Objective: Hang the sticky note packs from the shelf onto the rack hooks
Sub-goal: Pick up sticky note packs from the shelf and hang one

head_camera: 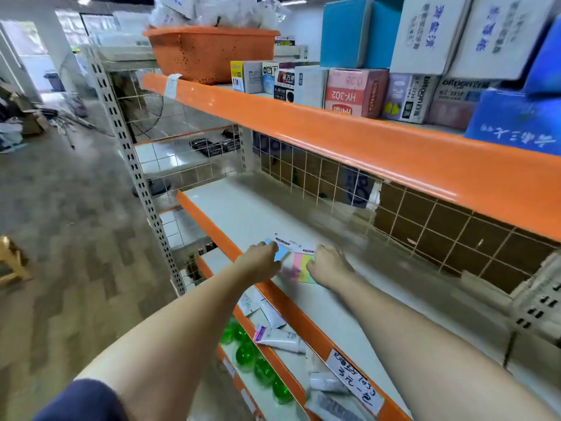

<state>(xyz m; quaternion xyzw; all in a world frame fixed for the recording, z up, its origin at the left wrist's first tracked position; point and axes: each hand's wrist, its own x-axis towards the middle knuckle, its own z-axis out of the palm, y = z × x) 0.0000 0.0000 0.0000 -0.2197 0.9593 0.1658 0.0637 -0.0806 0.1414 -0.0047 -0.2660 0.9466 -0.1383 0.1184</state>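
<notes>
Warehouse-style aisle of orange-edged metal shelving over mottled grey flooring. On the middle shelf, close to its front edge: sticky note packs, blurred, a blue one to the left and a pink-yellow-green one to the right, white printed header cards at their far ends. Left hand reaching over the front lip, fingers curled onto the blue pack; grip itself hidden behind the knuckles, so whether pinched or merely pressed cannot be told. Right hand just beside it, fingers bent under against the right edge of the multicoloured pack; likewise unclear whether clamped on it or only touching. Both forearms bare, stretched forward from the lower frame corners, a dark sleeve at the lower left.

Behind the packs, along the shelf's back edge, a cream wire grid panel with brown board behind. On the shelf's front lip, towards the near right end, a handwritten white label. Below, on the lower shelf: white tubes lying flat, and lower still green bottles in a row.

Above, on the top shelf: an orange perforated basket at the left end, holding clear-wrapped goods; small boxes along the middle; blue and white cartons stacked at the right end. Far left, across the floor: cardboard clutter and a wooden stool at the frame's edge.
</notes>
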